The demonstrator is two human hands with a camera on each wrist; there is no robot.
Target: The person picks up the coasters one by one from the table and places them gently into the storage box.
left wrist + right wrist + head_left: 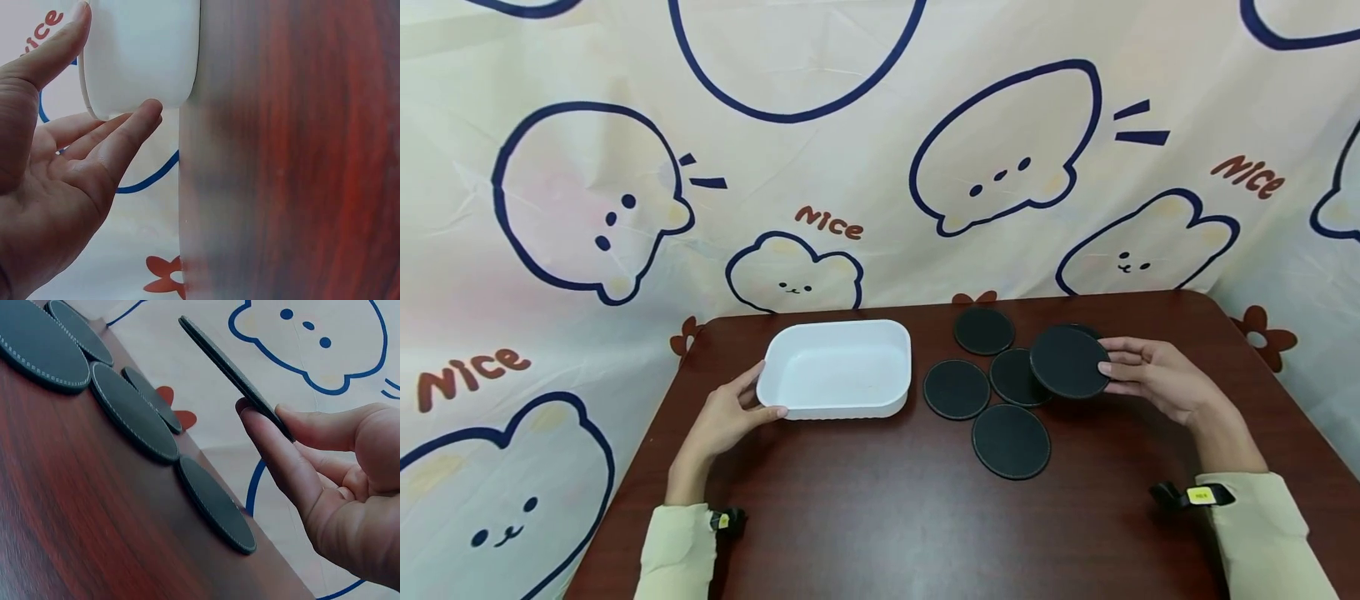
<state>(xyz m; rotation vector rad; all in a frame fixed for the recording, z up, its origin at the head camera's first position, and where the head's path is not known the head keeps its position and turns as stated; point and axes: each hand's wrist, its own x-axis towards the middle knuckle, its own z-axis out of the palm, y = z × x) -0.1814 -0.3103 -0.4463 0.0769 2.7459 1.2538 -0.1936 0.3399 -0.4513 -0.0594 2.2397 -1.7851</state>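
Note:
A white rectangular plastic tray (833,412) sits at the back left of the table. At its left end my left hand (727,417) holds the near corner, thumb on the front side and fingers at the end wall. In the left wrist view a fingertip (150,109) touches the tray's end (140,62). My right hand (1165,379) pinches a round black coaster (1069,362) by its right edge, between thumb and fingers. The right wrist view shows this coaster (228,372) raised and tilted. Several more black coasters (1011,442) with stitched edges lie right of the tray.
The dark brown wooden table (910,517) reaches back to a cartoon-printed curtain (895,167). One coaster (984,331) lies near the back edge, and another (957,389) lies close to the tray's right end. A further coaster (1086,330) is partly hidden behind the raised one.

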